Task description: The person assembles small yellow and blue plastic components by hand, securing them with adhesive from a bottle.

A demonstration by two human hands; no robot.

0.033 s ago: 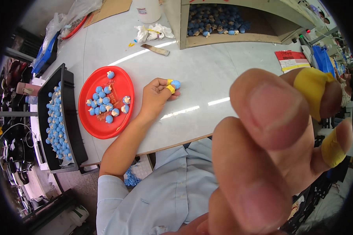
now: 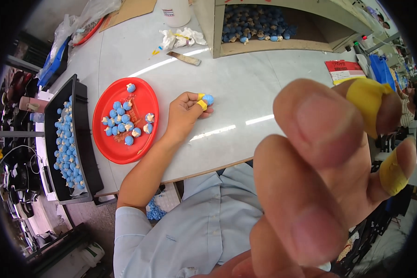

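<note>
My left hand point(image 2: 184, 112) pinches a small blue ball point(image 2: 208, 99) over the table, its thumb and a finger wrapped in yellow tape. Raised close to the camera, my right hand point(image 2: 329, 180) fills much of the right side. Its fingers are partly bent and apart, with nothing visible between them; two carry yellow tape. Left of my left forearm, a round red plate point(image 2: 104, 150) bears several blue balls with pale cream bits on them. Farther left stands a black bin point(image 2: 90, 153) with many similar blue balls.
On the grey table point(image 2: 245, 83) lie a flat worn blade-like strip point(image 2: 184, 58) and crumpled white tissue point(image 2: 185, 38). Behind are a white container point(image 2: 175, 14) and an open-fronted box point(image 2: 306, 45) holding many blue balls. A red and yellow packet point(image 2: 343, 69) lies at the back right.
My right hand has shifted very slightly. The left hand stays in place with the blue ball pinched in it.
</note>
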